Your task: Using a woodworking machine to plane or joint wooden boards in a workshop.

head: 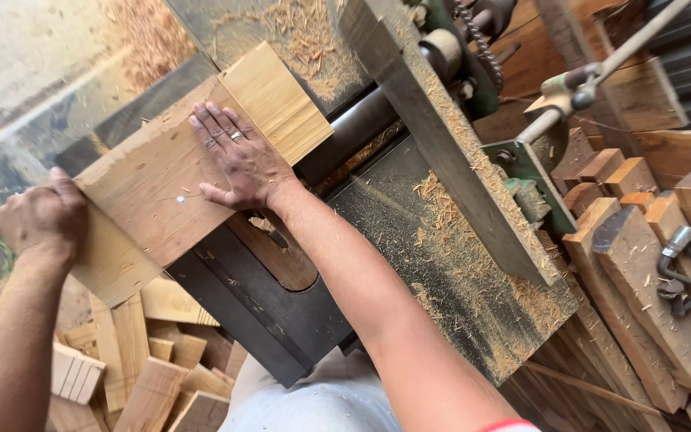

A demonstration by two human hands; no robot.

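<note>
Woodworking shop, sawdust-strewn planer table [473, 264], stacked offcuts [153, 368]

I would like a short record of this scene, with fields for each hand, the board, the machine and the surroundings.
left hand: grips the board's near end
right hand: flat on top of the board, ring on one finger
board: pale wood, lying on the machine table
machine table: dark metal, strewn with sawdust
fence: long metal bar beside the table
offcuts: piled on the floor below
blocks: stacked at the right
</note>
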